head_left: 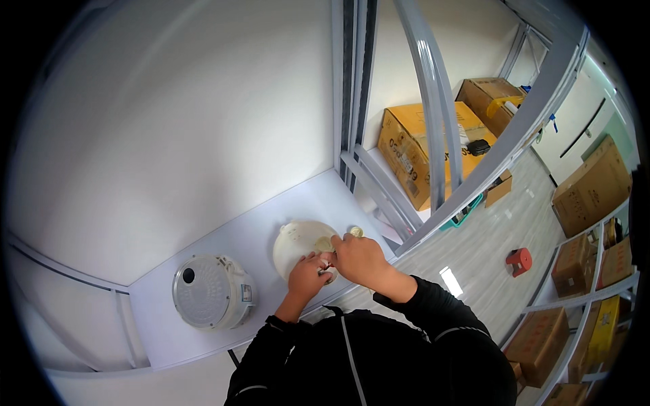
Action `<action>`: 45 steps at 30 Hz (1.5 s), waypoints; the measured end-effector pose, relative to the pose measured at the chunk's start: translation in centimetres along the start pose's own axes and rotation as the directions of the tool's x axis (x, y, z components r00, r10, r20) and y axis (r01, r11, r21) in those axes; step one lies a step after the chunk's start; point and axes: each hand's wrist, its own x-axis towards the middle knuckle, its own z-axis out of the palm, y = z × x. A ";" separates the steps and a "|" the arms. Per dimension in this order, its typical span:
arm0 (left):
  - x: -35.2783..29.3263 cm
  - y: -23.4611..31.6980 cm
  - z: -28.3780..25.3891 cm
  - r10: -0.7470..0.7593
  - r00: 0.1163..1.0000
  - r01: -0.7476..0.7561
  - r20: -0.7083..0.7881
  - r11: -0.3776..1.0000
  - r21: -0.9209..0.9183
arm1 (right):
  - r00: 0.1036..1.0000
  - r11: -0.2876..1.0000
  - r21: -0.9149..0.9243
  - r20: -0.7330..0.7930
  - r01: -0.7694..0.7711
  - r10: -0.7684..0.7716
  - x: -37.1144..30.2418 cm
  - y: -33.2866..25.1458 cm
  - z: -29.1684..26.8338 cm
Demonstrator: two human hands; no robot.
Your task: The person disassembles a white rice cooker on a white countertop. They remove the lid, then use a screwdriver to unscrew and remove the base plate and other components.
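A wide white basin (288, 247) sits on the pale tabletop, and both of my hands meet over its near right rim. The fingers of my left hand (309, 276) are bent inward against something small. My right hand (363, 261) is closed, its fingertips touching the left ones. What the two hands grip is hidden between the fingers. Just past the right hand, over the basin, a pale yellowish piece (323, 244) shows. Beyond the right knuckles, outside the basin, is a small round beige object (355, 231); its kind is unclear.
On the left stands a white drum-shaped appliance (203, 291) with a round grey lid. Grey metal frame posts (433, 101) rise at the table's right end. Beyond them are a yellow carton (406, 149), a red stool (518, 262) on the floor, and shelves with cardboard boxes (538, 345).
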 end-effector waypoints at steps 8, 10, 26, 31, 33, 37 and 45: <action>-0.1 -0.9 0.7 0.011 1.000 -0.012 -0.025 1.000 -0.024 | 0.992 0.994 0.019 -0.071 0.106 -0.104 -0.3 -0.4 -0.6; -0.1 -0.3 0.3 -0.010 1.000 0.011 0.013 1.000 -0.028 | 0.978 0.980 0.025 -0.071 0.198 -0.196 0.2 0.0 -0.5; -0.2 -0.7 0.7 0.041 0.999 -0.041 -0.031 0.999 -0.011 | 0.868 0.857 0.189 -0.249 0.479 -0.430 0.0 1.1 -0.8; 0.0 -0.1 0.1 0.097 0.995 -0.098 0.027 0.994 0.038 | 0.880 0.852 0.261 -0.281 0.454 -0.383 0.5 1.6 0.8; 0.2 -0.6 0.6 0.088 0.995 -0.090 0.036 0.995 0.043 | 0.877 0.800 0.365 -0.273 0.475 -0.396 0.7 1.5 1.1; 0.2 -0.5 0.6 0.089 0.994 -0.093 0.065 0.994 0.051 | 0.896 0.830 0.373 -0.327 0.414 -0.300 0.4 0.6 1.0; 0.3 -0.3 0.2 0.074 0.987 -0.087 0.144 0.993 0.083 | 0.859 0.865 0.174 -0.315 0.471 -0.405 0.3 1.6 1.0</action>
